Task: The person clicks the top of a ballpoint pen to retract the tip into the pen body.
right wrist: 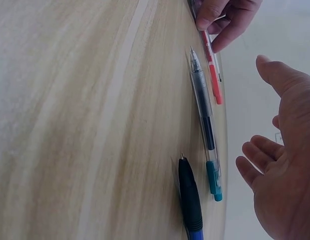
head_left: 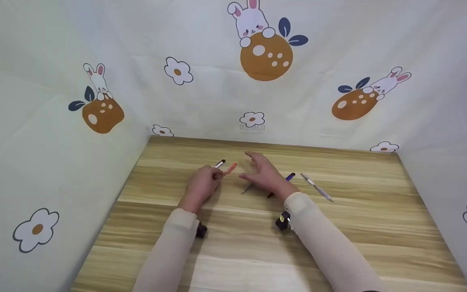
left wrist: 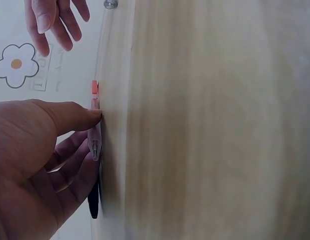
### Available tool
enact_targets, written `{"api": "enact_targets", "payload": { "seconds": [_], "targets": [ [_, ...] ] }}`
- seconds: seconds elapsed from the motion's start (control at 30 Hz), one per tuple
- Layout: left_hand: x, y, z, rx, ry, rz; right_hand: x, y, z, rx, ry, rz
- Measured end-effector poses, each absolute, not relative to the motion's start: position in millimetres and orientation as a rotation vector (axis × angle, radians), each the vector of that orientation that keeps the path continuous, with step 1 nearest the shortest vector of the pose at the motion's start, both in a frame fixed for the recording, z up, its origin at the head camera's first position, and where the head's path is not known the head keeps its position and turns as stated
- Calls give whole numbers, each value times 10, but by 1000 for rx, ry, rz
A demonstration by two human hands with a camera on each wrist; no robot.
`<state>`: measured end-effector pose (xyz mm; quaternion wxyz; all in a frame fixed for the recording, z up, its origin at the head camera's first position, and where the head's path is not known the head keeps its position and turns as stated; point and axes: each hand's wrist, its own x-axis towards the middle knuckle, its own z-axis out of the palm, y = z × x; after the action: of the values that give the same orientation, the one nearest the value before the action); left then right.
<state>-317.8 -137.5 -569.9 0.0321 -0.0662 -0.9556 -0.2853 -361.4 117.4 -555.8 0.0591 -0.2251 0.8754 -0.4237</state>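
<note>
My left hand (head_left: 203, 184) pinches a clear-barrelled red pen (head_left: 231, 167) between thumb and fingers, close over the table; in the left wrist view its clear tip (left wrist: 95, 150) points down past the thumb. Beside that hand lies a pen with a white barrel and black end (head_left: 220, 163), partly hidden by the fingers. My right hand (head_left: 264, 174) hovers with fingers spread and holds nothing. Below it is a clear pen with a teal end (right wrist: 213, 181), partly covered in the head view. A blue pen with a black grip (right wrist: 190, 195) lies near the right wrist.
Farther right, another clear pen (head_left: 317, 187) lies slanted on the wooden table (head_left: 233, 243). A pale cloth with rabbits and flowers (head_left: 209, 101) stands as walls at the back and both sides. Dark wrist cameras (head_left: 283, 221) sit at both cuffs.
</note>
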Motion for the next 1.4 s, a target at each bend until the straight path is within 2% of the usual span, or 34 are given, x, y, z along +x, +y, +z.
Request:
{"api": "enact_targets", "payload": {
  "seconds": [0.57,0.9,1.4],
  "targets": [
    [-3219,-1340,-5653,-152,-2888,-961,-3548,1386,-5509,-732,2646,-1246],
    [-3240,-1221,-5631,-343,-2809,-1140,-3490,1584,-5488,-736,2700,-1251],
    [-3214,-992,-5598,-470,-2850,-1174,-3434,1851,-5511,-714,2729,-1227]
  ]
}}
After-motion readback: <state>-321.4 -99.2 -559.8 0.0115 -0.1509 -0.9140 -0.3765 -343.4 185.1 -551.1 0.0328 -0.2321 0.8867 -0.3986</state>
